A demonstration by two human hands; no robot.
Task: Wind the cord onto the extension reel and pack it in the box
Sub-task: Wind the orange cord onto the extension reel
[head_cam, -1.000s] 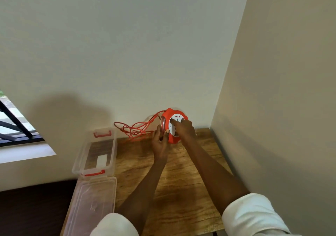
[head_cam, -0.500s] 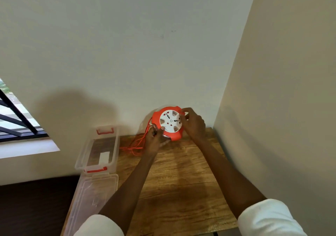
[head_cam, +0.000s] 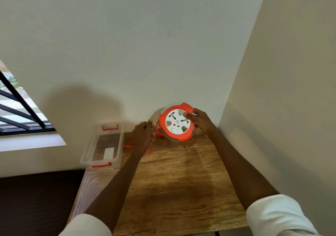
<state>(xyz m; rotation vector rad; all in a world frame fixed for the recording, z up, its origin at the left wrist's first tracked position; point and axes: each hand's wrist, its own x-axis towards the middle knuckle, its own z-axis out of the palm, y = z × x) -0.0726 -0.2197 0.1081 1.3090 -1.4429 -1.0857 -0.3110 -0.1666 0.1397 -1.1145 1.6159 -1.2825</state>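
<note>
An orange extension reel (head_cam: 176, 122) with a white socket face is held above the far end of the wooden table (head_cam: 178, 177), face turned toward me. My right hand (head_cam: 201, 122) grips its right rim, thumb on the white face. My left hand (head_cam: 142, 137) is blurred, just left of the reel, with the orange cord (head_cam: 148, 151) running through its fingers. Loose cord lies on the table below that hand, partly hidden by it. A clear plastic box (head_cam: 103, 144) with red latches stands open at the table's left edge.
The box's clear lid (head_cam: 91, 186) lies in front of the box along the left edge. Walls close in behind and on the right. A barred window (head_cam: 20, 112) is at the left. Dark floor lies beyond the table's left side.
The reel has turned its white face toward me and risen slightly. My left hand moved left off the reel onto the cord. The loose cord pile at the wall has shrunk.
</note>
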